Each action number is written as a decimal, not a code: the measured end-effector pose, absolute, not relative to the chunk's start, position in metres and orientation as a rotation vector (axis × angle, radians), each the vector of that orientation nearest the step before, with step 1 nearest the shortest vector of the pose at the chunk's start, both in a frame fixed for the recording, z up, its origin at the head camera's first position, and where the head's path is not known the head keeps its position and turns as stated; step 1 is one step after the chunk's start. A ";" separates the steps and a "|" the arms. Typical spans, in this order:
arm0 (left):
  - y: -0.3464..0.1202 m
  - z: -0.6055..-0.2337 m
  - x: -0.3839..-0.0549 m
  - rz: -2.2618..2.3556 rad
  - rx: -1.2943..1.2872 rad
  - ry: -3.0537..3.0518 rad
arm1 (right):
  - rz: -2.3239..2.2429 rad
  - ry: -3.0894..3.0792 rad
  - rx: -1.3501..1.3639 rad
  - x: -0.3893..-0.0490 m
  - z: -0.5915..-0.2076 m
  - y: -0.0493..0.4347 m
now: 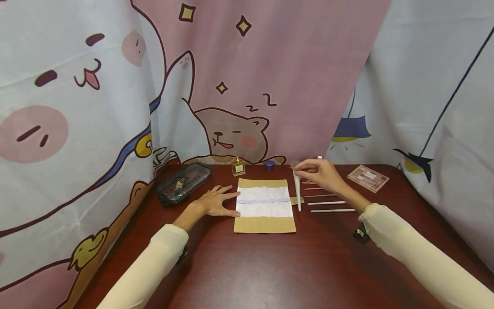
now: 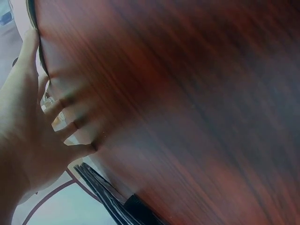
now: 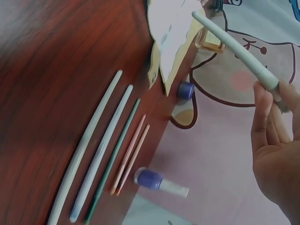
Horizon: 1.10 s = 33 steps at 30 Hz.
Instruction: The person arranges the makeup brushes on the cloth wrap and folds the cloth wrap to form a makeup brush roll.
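Observation:
A makeup brush [image 1: 297, 189] with a long pale handle hangs from my right hand [image 1: 322, 174], pinched near its upper end between thumb and fingers. In the right wrist view its handle [image 3: 234, 47] slants away from the fingers [image 3: 262, 112], which hide the other end. A tan cloth pouch [image 1: 264, 225] with a white inner panel [image 1: 262, 210] lies flat in the middle of the table. My left hand [image 1: 212, 201] rests with spread fingers at the pouch's left edge, thumb and fingertips right at the border. The brush's lower tip is just right of the pouch.
Several slim pale, green and pink sticks [image 1: 328, 203] lie side by side right of the pouch. Behind are a perfume bottle [image 1: 238, 167], a purple-lidded jar [image 1: 269, 165] and a small purple bottle [image 3: 150, 179]. A palette [image 1: 368, 178] lies right, a dark clear case [image 1: 185, 182] left.

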<state>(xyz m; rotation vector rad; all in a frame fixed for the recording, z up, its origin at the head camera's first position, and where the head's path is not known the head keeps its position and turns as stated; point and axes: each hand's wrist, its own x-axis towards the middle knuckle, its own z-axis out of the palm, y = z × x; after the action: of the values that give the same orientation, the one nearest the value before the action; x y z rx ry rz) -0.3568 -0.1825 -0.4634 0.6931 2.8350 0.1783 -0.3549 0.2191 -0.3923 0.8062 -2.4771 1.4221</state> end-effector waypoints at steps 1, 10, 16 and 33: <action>-0.182 -0.464 -0.357 0.179 0.692 2.834 | 1.428 -2.486 0.812 -0.357 -0.393 0.216; -0.182 -0.466 -0.361 0.156 0.703 2.847 | 1.467 -2.538 0.791 -0.376 -0.397 0.187; -0.182 -0.468 -0.365 0.126 0.711 2.850 | 1.461 -2.539 0.820 -0.387 -0.397 0.165; -0.188 -0.465 -0.363 0.099 0.749 2.878 | 1.511 -2.617 0.797 -0.410 -0.403 0.110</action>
<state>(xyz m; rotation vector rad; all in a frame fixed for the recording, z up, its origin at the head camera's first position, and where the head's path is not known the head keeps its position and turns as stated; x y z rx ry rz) -0.3627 -0.1876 -0.4650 0.7491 2.8785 0.0988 -0.4103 0.1102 -0.4028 0.7967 -2.6166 1.5113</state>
